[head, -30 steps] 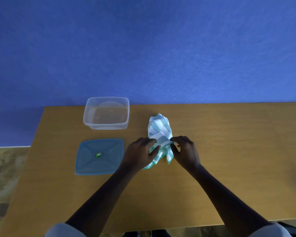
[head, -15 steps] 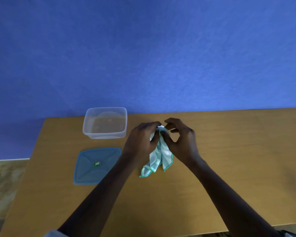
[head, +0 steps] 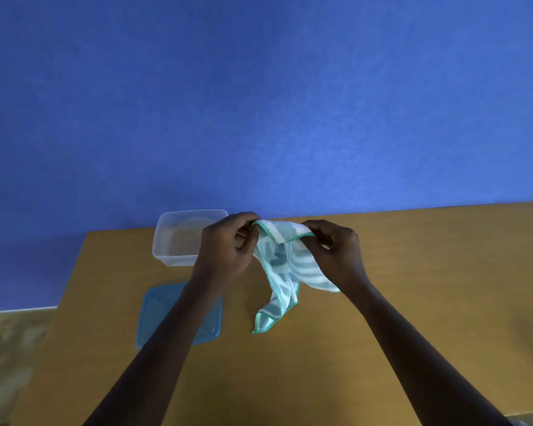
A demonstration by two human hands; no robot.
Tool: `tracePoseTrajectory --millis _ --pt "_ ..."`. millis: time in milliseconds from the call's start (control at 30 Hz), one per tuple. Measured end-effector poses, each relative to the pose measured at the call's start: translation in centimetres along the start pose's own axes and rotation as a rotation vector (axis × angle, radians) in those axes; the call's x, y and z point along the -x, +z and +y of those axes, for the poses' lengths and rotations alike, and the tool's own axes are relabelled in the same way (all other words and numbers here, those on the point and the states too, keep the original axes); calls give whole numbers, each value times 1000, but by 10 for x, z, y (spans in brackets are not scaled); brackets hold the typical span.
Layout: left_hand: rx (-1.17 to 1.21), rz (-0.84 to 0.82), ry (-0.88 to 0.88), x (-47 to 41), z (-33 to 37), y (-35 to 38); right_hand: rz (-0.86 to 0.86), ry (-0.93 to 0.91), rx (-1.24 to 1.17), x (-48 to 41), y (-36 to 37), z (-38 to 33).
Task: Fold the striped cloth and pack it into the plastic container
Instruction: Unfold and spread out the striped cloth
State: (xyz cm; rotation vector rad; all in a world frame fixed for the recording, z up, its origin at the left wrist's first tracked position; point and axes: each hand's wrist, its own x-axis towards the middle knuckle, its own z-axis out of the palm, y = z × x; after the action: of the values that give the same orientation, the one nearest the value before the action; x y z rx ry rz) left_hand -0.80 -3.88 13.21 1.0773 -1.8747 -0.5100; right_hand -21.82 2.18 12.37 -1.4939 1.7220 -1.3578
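Striped cloth (head: 285,265), bunched on the table (head: 413,302) a second ago, now hangs lifted near the far edge, its top hem pinched between left hand (head: 228,250) and right hand (head: 336,253). Unfolded; plastic container (head: 179,238) at the far-left corner holds nothing.

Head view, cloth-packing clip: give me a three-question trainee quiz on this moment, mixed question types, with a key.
1. True or false: the striped cloth already lies inside the plastic container.
2. Which holds the cloth's top edge? A) left hand only B) right hand only C) both hands
3. Fill in: the blue lid lies flat on the table, on the side of the container ____ to the person.

Key:
1. False. The cloth hangs from both hands, and the container looks empty.
2. C. Each hand's fingers pinch one end of the top edge.
3. Nearer.
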Motion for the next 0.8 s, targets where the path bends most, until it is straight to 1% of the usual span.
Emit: tracePoseTrajectory --millis 67,200,267,367,433,500,633,700,800 --pt "-20 -27 5 3 2 -1 -9 -6 -10 -3 -2 -6" --pt "-120 -167 77 10 19 2 -18 -42 -26 -4 0 -23" --pt "-151 -146 137 11 28 4 -13 -101 9 -5 2 -32" --pt "-137 -39 259 10 35 5 6 -185 83 -7 1 -41" --pt "-97 19 305 8 32 3 7 -216 85 -8 -1 -43" --pt "-42 25 306 5 30 1 -5 -242 83 -8 -4 -43" --pt "50 -30 292 -7 36 -11 -30 -264 96 -6 -6 -41" --pt "72 -40 275 -17 40 -22 -27 -258 117 -8 -10 -40" --pt "58 -12 260 -34 47 -41 -22 -272 156 -14 -23 -39"
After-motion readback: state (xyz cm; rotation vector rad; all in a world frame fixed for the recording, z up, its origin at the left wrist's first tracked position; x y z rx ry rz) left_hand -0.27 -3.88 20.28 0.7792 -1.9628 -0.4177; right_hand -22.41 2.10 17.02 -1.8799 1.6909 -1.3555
